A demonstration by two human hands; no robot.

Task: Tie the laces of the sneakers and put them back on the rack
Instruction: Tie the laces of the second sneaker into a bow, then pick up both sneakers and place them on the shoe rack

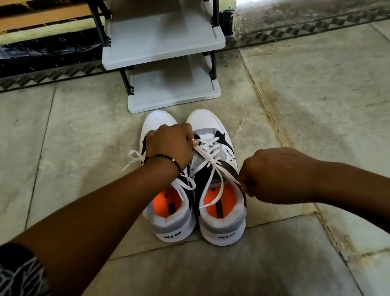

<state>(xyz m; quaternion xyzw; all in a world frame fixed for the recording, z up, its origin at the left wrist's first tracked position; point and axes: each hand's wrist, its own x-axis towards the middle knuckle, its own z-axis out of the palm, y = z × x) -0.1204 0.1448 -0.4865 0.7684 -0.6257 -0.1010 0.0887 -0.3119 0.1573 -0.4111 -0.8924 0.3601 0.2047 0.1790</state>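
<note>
Two white, grey and black sneakers with orange insoles stand side by side on the floor, heels toward me: the left sneaker and the right sneaker. My left hand reaches over the left shoe and pinches one end of the right sneaker's white lace. My right hand, beside the right shoe's collar, pinches the lace's other end. The lace is pulled taut both ways across a crossing over the tongue. The left sneaker's lace shows loops to the left of my wrist. A grey shoe rack stands just beyond the toes.
The rack has grey shelves on black posts, with its lowest shelf on the floor. Behind it runs a wall with a dark skirting. Stone floor tiles spread to both sides of the shoes.
</note>
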